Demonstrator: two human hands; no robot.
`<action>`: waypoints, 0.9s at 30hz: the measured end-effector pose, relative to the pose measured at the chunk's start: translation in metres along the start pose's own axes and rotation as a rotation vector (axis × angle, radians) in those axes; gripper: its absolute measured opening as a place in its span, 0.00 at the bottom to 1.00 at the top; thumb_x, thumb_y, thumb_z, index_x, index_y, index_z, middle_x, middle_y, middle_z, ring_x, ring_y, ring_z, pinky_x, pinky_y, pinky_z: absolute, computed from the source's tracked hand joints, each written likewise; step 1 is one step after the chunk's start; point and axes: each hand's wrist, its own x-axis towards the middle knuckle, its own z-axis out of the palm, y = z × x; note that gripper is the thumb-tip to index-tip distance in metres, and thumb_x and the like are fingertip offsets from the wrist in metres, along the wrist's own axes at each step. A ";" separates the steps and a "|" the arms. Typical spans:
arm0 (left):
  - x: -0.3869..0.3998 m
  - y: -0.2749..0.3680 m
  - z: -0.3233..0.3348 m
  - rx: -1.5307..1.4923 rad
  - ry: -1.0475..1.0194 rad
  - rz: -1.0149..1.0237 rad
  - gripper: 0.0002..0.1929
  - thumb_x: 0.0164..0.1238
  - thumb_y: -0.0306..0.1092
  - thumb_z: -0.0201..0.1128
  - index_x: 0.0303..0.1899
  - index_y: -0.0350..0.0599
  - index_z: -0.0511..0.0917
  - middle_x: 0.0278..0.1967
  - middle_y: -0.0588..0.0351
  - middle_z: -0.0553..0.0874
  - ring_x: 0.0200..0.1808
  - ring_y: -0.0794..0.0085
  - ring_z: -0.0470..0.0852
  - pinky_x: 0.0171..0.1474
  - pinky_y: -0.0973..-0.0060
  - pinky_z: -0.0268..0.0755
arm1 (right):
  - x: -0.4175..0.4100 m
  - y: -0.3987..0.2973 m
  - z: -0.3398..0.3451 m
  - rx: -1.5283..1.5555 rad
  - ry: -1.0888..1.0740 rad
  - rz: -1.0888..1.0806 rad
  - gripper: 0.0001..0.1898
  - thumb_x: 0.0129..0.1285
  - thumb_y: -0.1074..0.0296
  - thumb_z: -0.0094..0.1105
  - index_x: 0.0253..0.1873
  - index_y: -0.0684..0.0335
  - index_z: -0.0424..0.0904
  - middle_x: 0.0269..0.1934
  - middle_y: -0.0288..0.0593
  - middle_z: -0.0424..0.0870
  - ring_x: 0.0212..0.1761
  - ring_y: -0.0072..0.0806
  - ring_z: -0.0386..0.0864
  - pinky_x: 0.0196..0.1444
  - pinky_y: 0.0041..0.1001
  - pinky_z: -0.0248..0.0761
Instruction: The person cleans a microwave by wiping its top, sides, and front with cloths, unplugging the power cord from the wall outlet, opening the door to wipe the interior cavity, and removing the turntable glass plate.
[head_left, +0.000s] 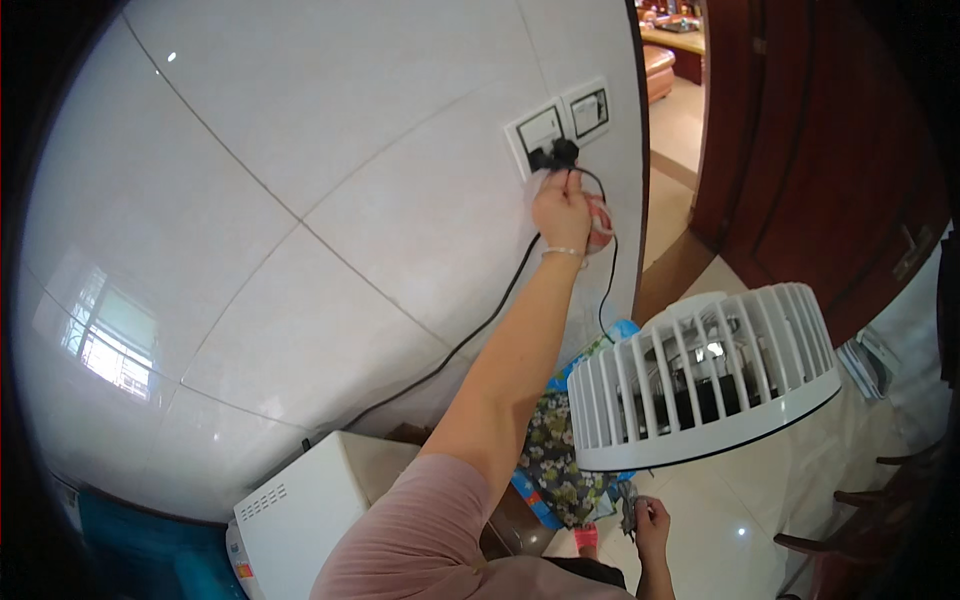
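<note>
My left hand (561, 210), with a bracelet at the wrist, reaches up to a white wall socket (538, 135). Its fingers are closed on a black plug (562, 154) at the socket's lower part. A black cable (480, 326) runs from there down along the tiled wall, and a thinner cord (606, 289) hangs to the right. Just beside the hand is a pink and white item (600, 223), partly covered. Low down, my right hand (652, 521) holds a crumpled grey cloth (628, 510). Between the hands stands a white fan (705, 375) with a slatted cage.
Another switch plate (589, 111) adjoins the socket. A white boxy appliance (307, 510) stands against the wall at lower left. Flower-patterned fabric (559, 457) lies below the fan. A dark red wooden door (795, 150) stands ajar at right; wooden furniture legs (862, 499) show lower right.
</note>
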 end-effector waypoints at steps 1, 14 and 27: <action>-0.004 0.011 0.004 0.111 -0.003 0.036 0.08 0.66 0.32 0.60 0.32 0.37 0.80 0.28 0.44 0.81 0.29 0.50 0.80 0.32 0.63 0.70 | 0.001 -0.001 -0.003 0.036 0.008 0.004 0.09 0.68 0.69 0.56 0.45 0.68 0.79 0.30 0.35 0.80 0.30 0.16 0.74 0.32 0.20 0.68; -0.131 -0.036 -0.076 0.681 -0.895 -0.438 0.13 0.62 0.39 0.63 0.43 0.43 0.85 0.40 0.48 0.87 0.42 0.55 0.86 0.45 0.61 0.77 | -0.023 -0.006 -0.018 0.035 0.006 -0.075 0.10 0.71 0.64 0.55 0.46 0.63 0.79 0.25 0.30 0.76 0.23 0.12 0.68 0.23 0.17 0.58; -0.055 0.202 -0.315 0.818 -1.130 -0.540 0.20 0.66 0.31 0.59 0.59 0.39 0.76 0.34 0.49 0.87 0.31 0.69 0.87 0.39 0.75 0.78 | -0.040 -0.043 0.062 -0.073 -0.454 -0.349 0.10 0.68 0.68 0.56 0.49 0.65 0.78 0.38 0.40 0.78 0.39 0.25 0.76 0.43 0.23 0.69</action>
